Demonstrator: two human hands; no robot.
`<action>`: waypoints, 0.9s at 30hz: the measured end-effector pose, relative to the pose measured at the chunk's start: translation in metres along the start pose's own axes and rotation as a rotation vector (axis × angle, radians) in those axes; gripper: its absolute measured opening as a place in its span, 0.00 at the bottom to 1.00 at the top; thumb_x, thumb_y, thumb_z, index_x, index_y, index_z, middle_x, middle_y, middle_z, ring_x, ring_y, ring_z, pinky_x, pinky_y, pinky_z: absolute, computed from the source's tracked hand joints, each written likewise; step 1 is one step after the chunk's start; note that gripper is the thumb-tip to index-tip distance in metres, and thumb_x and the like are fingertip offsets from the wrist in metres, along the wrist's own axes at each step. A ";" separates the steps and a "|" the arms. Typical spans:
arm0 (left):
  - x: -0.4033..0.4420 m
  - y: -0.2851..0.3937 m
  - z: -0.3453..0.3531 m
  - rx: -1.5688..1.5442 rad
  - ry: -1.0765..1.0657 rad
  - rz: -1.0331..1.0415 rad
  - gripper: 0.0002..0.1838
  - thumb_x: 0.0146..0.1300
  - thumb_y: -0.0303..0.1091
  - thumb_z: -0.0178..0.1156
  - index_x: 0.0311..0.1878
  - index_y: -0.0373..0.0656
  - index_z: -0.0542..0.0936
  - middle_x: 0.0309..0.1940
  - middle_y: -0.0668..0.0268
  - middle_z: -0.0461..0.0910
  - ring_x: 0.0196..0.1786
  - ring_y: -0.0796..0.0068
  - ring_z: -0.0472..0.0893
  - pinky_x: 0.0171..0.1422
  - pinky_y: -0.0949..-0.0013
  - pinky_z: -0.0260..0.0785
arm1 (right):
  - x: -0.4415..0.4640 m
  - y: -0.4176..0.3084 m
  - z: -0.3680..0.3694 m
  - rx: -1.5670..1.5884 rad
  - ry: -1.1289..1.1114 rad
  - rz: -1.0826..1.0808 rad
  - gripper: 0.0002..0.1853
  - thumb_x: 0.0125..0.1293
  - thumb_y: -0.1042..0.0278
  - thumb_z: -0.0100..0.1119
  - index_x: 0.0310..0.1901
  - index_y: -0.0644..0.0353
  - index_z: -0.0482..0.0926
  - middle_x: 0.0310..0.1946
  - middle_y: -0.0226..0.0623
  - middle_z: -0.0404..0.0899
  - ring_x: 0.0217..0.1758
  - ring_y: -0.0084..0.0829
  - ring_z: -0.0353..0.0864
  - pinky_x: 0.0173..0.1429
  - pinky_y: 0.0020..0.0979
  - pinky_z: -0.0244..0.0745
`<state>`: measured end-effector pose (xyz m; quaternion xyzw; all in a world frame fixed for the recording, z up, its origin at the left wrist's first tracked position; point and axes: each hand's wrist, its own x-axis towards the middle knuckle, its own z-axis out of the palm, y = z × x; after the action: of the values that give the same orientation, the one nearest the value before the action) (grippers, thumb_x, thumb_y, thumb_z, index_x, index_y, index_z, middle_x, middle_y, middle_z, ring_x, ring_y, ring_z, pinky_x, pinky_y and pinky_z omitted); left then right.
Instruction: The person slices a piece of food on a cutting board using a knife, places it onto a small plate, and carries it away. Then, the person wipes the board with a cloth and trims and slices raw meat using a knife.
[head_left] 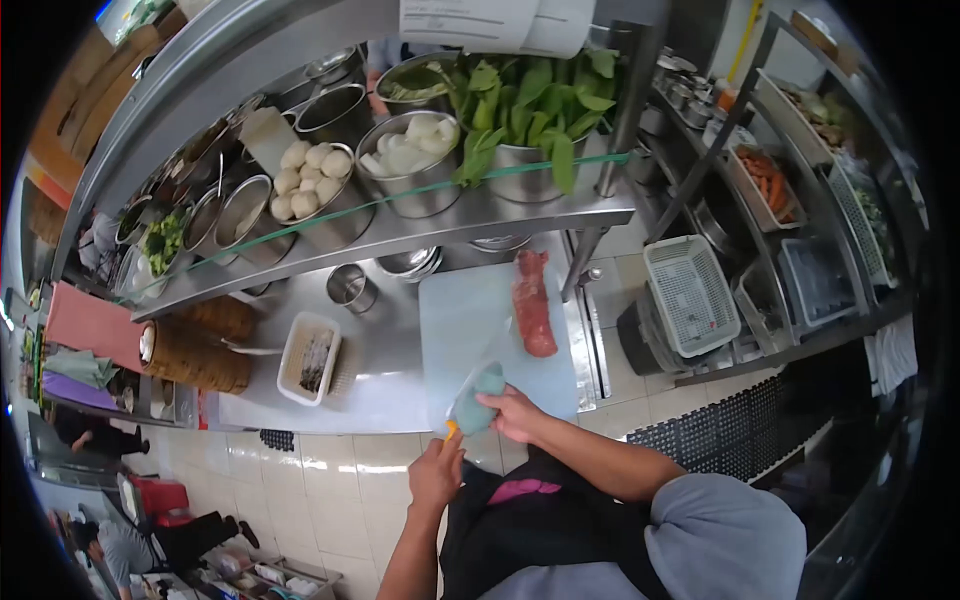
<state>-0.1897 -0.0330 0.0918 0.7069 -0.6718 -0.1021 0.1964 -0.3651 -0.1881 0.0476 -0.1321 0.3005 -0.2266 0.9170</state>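
My left hand point(437, 470) is closed around the yellow handle of a knife point(451, 429) at the near edge of the cutting board. My right hand point(515, 412) grips a grey-green cloth point(478, 402), which lies against the knife's blade and hides much of it. Both hands are in front of my body, close together. Beyond them is a pale cutting board point(455, 325). A long piece of raw red meat point(535, 305) rests on the board's right side, apart from my hands and the knife.
Left of the board stand a white basket point(291, 372) with greyish food, a metal pot point(352, 288) and bamboo steamers point(195, 355). A steel shelf point(400, 228) above carries bowls of white balls point(312, 180) and leafy greens point(540, 105). A white crate point(692, 295) stands right. People are at far left.
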 end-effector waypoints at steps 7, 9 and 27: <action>-0.020 -0.011 -0.030 -0.014 -0.188 0.120 0.27 0.68 0.40 0.70 0.71 0.64 0.81 0.36 0.64 0.82 0.33 0.57 0.85 0.37 0.56 0.79 | -0.034 -0.107 -0.072 -0.232 0.531 -0.466 0.16 0.73 0.70 0.67 0.59 0.59 0.80 0.51 0.35 0.87 0.54 0.33 0.88 0.57 0.43 0.86; -0.044 -0.029 -0.032 -0.051 -0.224 0.103 0.28 0.68 0.39 0.70 0.72 0.63 0.80 0.36 0.64 0.83 0.34 0.56 0.86 0.38 0.55 0.80 | -0.044 -0.137 -0.110 -0.622 0.593 -0.563 0.21 0.72 0.66 0.67 0.64 0.59 0.77 0.54 0.38 0.85 0.57 0.37 0.87 0.59 0.45 0.85; -0.064 -0.009 0.018 -0.924 0.014 -0.531 0.27 0.76 0.30 0.62 0.74 0.41 0.66 0.28 0.69 0.77 0.29 0.81 0.74 0.36 0.72 0.68 | 0.037 -0.134 -0.033 -1.594 0.967 -0.348 0.62 0.54 0.56 0.76 0.86 0.57 0.46 0.68 0.57 0.75 0.68 0.58 0.80 0.67 0.51 0.80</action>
<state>-0.1935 0.0276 0.0638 0.6930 -0.3535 -0.4288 0.4592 -0.4038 -0.3260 0.0538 -0.6539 0.6903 -0.1184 0.2862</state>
